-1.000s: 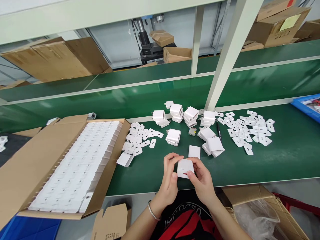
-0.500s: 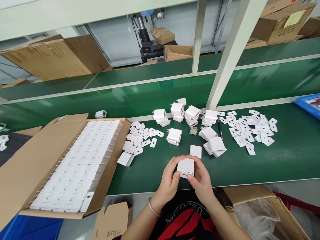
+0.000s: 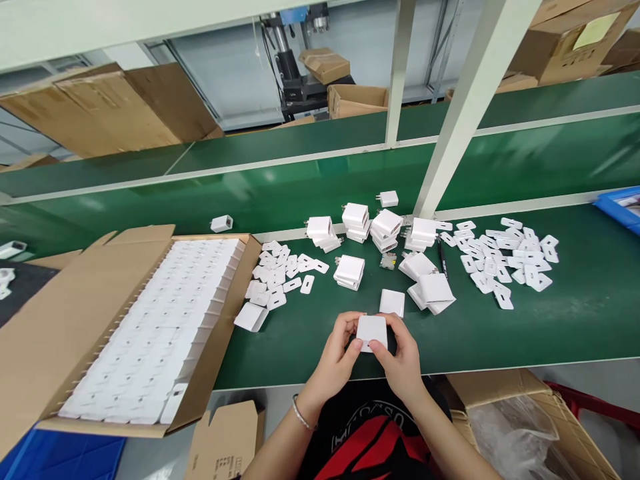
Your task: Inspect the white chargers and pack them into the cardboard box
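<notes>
Both my hands hold one small white charger block [image 3: 372,331] just above the near edge of the green table [image 3: 550,320]. My left hand [image 3: 336,360], with a bracelet on its wrist, grips its left side. My right hand [image 3: 403,363] grips its right side, thumb on top. Another white block [image 3: 391,302] lies flat just beyond my fingers. Stacks of white blocks [image 3: 383,230] stand further back. Flat white slotted covers lie in one pile at the left [image 3: 280,273] and another at the right [image 3: 505,260].
An open cardboard box [image 3: 95,333] full of packed white blocks lies at the left. Two loose chargers [image 3: 389,198] [image 3: 221,223] ride the green conveyor belt [image 3: 300,193] behind. A white post [image 3: 460,113] rises from the table. A bag-lined carton [image 3: 525,427] sits at lower right, a blue bin [image 3: 617,203] at far right.
I have turned the block in my hands so that a plain face points up. The two loose chargers on the belt have drifted to the right.
</notes>
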A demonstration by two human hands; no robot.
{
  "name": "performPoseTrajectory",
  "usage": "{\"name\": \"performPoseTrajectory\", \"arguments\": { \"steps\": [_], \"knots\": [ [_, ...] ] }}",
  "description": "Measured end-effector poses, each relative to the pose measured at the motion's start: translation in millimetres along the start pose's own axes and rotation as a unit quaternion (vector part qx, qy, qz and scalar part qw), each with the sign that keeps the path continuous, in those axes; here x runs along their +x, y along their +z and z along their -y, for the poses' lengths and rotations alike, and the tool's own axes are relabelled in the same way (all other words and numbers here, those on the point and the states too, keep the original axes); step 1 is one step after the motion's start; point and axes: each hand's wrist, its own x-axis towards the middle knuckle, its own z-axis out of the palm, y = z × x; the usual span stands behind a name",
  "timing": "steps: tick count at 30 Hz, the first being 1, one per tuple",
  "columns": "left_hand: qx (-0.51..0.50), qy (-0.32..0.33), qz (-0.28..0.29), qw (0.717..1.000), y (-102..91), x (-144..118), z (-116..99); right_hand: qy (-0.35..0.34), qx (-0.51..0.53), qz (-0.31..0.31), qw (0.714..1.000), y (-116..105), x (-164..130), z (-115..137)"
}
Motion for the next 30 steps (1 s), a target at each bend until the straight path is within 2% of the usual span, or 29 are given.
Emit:
{"name": "performPoseTrajectory", "arguments": {
  "steps": [6,10,18,23,30],
  "knots": [
    [-0.006,0.025,-0.045,0.999,9.9,-3,8,-0.032,-0.008,0.03,0.999,0,-1,-4],
    [0.01,0.028,-0.063,0.998,12.4,-4,9,-0.035,-0.028,0.018,0.999,0,-5,-8],
    [0.038,0.019,-0.019,0.999,12.5,-4,7,-0.05,-0.026,-0.013,0.998,4,-6,-8],
    [0.0,-0.001,-0.03,1.0,10.6,-3,8,-0.059,-0.034,0.019,0.998,2,-5,-4],
    [-0.01,-0.002,-0.032,0.999,10.5,-8,10,-0.079,-0.086,-0.001,0.993,4,-4,-1]
  ]
}}
